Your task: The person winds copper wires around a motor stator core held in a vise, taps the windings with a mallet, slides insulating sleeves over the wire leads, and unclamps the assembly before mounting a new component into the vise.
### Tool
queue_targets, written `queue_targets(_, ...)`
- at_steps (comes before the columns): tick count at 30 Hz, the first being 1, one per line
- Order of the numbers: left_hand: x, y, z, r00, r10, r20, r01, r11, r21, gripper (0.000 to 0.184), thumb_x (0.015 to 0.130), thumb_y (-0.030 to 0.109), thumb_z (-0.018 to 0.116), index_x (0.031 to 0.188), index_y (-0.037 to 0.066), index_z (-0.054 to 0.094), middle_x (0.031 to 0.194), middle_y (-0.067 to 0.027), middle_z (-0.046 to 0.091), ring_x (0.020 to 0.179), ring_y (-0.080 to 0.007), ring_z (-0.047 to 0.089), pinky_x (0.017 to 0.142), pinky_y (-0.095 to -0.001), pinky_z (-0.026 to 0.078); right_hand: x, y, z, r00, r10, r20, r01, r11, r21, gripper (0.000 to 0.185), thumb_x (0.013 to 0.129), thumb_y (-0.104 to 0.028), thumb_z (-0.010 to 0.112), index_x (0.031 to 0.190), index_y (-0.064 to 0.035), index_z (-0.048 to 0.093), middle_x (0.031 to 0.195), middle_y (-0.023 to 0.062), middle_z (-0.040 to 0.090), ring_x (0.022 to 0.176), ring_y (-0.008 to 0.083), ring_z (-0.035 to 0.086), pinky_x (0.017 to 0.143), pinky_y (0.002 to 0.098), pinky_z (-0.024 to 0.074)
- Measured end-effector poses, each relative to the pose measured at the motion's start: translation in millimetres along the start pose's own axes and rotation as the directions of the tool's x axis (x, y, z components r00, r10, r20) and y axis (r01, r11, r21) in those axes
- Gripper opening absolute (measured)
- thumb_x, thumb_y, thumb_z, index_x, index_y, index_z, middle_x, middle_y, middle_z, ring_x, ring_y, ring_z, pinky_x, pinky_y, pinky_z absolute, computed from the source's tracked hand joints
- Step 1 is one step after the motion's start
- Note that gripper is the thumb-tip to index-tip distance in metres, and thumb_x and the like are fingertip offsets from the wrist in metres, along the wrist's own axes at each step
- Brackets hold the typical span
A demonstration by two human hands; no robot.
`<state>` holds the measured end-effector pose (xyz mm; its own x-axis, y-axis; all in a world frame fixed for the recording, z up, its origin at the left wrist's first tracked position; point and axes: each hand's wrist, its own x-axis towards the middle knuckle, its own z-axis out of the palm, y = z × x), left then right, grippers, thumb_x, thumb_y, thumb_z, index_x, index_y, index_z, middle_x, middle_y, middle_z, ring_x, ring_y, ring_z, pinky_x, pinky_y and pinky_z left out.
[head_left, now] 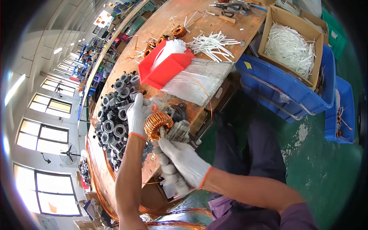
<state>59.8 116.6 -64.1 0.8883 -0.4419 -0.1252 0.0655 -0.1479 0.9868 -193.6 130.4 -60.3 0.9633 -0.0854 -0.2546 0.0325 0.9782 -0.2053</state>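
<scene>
My left hand (136, 115), in a white glove with an orange cuff, is at the edge of a pile of grey rings (108, 125). Its fingers are partly bent, and whether they hold anything is unclear. The gloved right hand (184, 157) has its thumb and fingers closed on a copper-wound ring coil (158, 125), right beside the left hand. A small orange-red ring (154, 108) lies just beyond the coil. Under the right hand is a grey, worn cylindrical part (170, 172) of something on the bench.
A red bin (165, 71) with white material stands on the wooden bench (153, 28), near white sleeves (214, 45) and more coils (179, 32). Blue crates (283, 88) and a carton of white tubes (293, 48) stand at the right. Copper wires (100, 191) run along the bench's lower-left side.
</scene>
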Motion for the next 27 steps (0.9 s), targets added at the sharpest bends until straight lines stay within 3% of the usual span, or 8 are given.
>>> queue_targets(5,-18.0,62.0,24.2,0.934,-0.066,0.351,-0.055,0.944,0.324,0.041,0.103,0.041,0.071,0.094,0.000,0.071,0.066,0.0058,0.053,0.052,-0.0051,0.054,0.047,-0.0237,0.041,-150.7,-8.5,-80.1,0.986,-0.088,-0.140,-0.074,0.525,-0.848,0.026,0.110,-0.032,0.057,0.102,-0.0081,0.062,0.068,-0.0001,0.055,0.052,0.0162,0.055,0.050,0.0333,0.0430)
queue_targets(6,-33.0,80.4,42.7,0.899,-0.006,0.438,-0.255,0.805,0.535,0.041,0.102,0.039,0.071,0.097,-0.001,0.072,0.066,0.0031,0.056,0.054,-0.0084,0.058,0.051,-0.0266,0.045,-190.3,-3.2,-104.4,0.979,-0.096,-0.182,-0.159,0.211,-0.964,0.034,0.109,-0.038,0.059,0.113,-0.0040,0.063,0.075,0.0220,0.067,0.070,0.0438,0.072,0.066,0.0508,0.0545)
queue_targets(10,-69.6,84.0,91.2,0.495,0.378,0.783,-0.807,-0.134,0.575,0.046,0.098,0.040,0.072,0.108,-0.005,0.072,0.069,-0.0087,0.064,0.069,-0.0216,0.071,0.069,-0.0362,0.055,-346.1,55.6,-207.2,0.705,-0.191,-0.683,-0.709,-0.220,-0.670,0.038,0.100,-0.044,0.065,0.106,-0.0068,0.064,0.089,0.0232,0.074,0.087,0.0517,0.071,0.077,0.0601,0.0571)
queue_targets(13,-103.9,110.3,96.8,0.754,0.184,0.631,-0.657,0.186,0.731,0.052,0.097,0.042,0.070,0.114,-0.007,0.069,0.079,-0.0175,0.068,0.081,-0.0298,0.074,0.078,-0.0426,0.056,-481.9,132.9,-312.9,0.649,-0.552,-0.523,-0.720,-0.225,-0.656,0.022,0.096,-0.029,0.067,0.099,-0.0081,0.067,0.089,0.0211,0.075,0.081,0.0478,0.072,0.070,0.0538,0.0595)
queue_targets(16,-141.5,97.3,61.1,0.286,0.280,0.916,-0.827,-0.411,0.383,0.068,0.079,0.044,0.084,0.125,0.000,0.061,0.115,-0.0214,0.063,0.110,-0.0417,0.060,0.099,-0.0555,0.046,-536.5,161.2,-346.1,0.525,-0.523,-0.672,-0.845,-0.220,-0.488,0.021,0.097,-0.027,0.066,0.098,-0.0058,0.068,0.089,0.0221,0.074,0.082,0.0483,0.072,0.071,0.0557,0.0594)
queue_targets(20,-214.3,70.6,88.7,0.155,-0.875,0.459,-0.984,-0.176,-0.003,0.045,0.093,0.049,0.071,0.104,0.006,0.072,0.083,-0.0130,0.068,0.090,-0.0368,0.069,0.080,-0.0499,0.055,-621.1,156.0,-425.6,0.253,-0.417,-0.873,-0.962,-0.201,-0.182,0.027,0.102,-0.027,0.061,0.105,-0.0017,0.067,0.091,0.0266,0.072,0.090,0.0483,0.071,0.074,0.0592,0.0547)
queue_targets(25,-152.2,75.9,157.1,0.023,-0.172,0.985,-0.973,-0.231,-0.018,0.037,0.103,0.040,0.064,0.097,0.006,0.077,0.077,-0.0085,0.072,0.075,-0.0276,0.073,0.062,-0.0407,0.056,-459.3,13.1,-365.7,0.096,-0.737,-0.669,-0.524,0.534,-0.663,0.032,0.110,-0.022,0.056,0.125,0.0054,0.063,0.104,0.0157,0.067,0.089,0.0242,0.056,0.085,0.0371,0.0493)
queue_targets(27,-74.6,69.9,164.3,0.416,0.078,0.906,-0.869,0.328,0.371,0.037,0.105,0.037,0.065,0.094,0.002,0.075,0.068,-0.0040,0.063,0.068,-0.0192,0.067,0.061,-0.0398,0.054,-368.8,-16.7,-300.2,0.261,-0.856,-0.447,-0.390,0.330,-0.860,0.029,0.103,-0.014,0.061,0.126,0.0030,0.065,0.104,0.0138,0.065,0.092,0.0237,0.061,0.086,0.0353,0.0508)
